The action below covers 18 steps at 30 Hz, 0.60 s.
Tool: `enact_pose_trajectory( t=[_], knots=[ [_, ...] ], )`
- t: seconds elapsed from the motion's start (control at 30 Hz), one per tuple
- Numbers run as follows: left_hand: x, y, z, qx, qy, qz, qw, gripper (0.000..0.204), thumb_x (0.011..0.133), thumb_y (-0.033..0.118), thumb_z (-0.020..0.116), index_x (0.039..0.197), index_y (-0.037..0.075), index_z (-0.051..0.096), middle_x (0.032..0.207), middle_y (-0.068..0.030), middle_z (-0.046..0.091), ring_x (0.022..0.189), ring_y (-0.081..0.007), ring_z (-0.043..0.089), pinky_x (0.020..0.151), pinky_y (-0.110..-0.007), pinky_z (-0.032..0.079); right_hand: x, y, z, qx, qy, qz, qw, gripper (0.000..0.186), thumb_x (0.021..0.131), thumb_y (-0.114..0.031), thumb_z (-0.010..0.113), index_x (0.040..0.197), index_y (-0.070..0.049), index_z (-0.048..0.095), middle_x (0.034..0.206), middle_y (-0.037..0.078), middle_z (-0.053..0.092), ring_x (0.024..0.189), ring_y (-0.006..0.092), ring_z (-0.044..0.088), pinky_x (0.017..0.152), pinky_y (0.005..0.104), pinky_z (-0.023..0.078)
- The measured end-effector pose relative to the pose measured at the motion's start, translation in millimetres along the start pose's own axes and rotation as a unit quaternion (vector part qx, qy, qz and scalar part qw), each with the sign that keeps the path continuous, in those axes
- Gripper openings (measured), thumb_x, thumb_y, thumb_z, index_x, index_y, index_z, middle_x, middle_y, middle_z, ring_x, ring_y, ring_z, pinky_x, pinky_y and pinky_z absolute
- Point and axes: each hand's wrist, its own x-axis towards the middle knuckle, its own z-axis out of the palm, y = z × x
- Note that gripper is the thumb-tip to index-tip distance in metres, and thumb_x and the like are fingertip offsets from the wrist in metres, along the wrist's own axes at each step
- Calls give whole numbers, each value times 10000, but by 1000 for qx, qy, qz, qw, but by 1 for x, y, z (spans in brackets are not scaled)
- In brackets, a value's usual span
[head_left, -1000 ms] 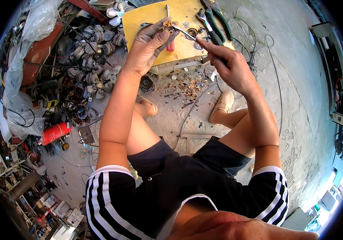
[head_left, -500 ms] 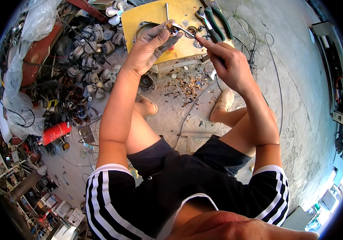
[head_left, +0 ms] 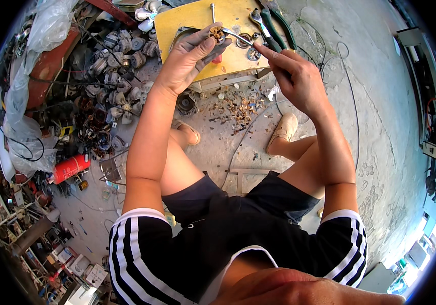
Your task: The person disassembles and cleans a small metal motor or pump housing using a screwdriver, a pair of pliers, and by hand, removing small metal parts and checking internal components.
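Head view: holding a small round brown-and-metal part (head_left: 217,35) in the left hand (head_left: 188,58), half closed, with thumb and bent fingers pinched about its sides, raised over the middle of the yellow table (head_left: 177,18). Gripping a slender metal tool (head_left: 237,36) in the right hand (head_left: 295,77), curled tight about its handle end, index finger laid along it, out by the near right corner. Pointing the tip leftward at the part's rim; cannot tell whether pressing on it. On the table, lying along the right edge, green-handled pliers (head_left: 284,27), with a ratchet wrench (head_left: 261,27) just to their left. Between wrench and left hand, a dark ring (head_left: 241,47) and, nearer the near edge, a flat metal disc (head_left: 253,54). By the left edge, partly hidden behind the left hand, a dark frame (head_left: 180,34). Close to the near edge, a red handle (head_left: 218,59). On the floor below that edge, scattered brown scraps (head_left: 244,112).
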Motion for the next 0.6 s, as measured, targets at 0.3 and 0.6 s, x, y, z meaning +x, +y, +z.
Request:
enact_pose_trajectory(
  t=[0.3, 0.6],
  knots=[
    [-2, -11, 5, -3, -11, -42, 999, 505, 976, 235, 635, 1419, 36, 498, 1291, -86, 629, 1220, -196, 599, 1032, -310, 486, 0, -1, 2, -20, 3, -31, 999, 598, 853, 30, 597, 1355, -293, 627, 804, 59, 581, 678, 231, 579, 647, 363, 501],
    [1, -2, 0, -1, -5, -25, 1000, 516, 989, 235, 609, 1439, 25, 467, 1298, -96, 621, 1192, -192, 615, 1057, -310, 483, 0, -1, -3, -34, 21, -38, 998, 608, 822, 21, 611, 1333, -306, 643, 800, 56, 579, 663, 236, 574, 618, 365, 494]
  ],
)
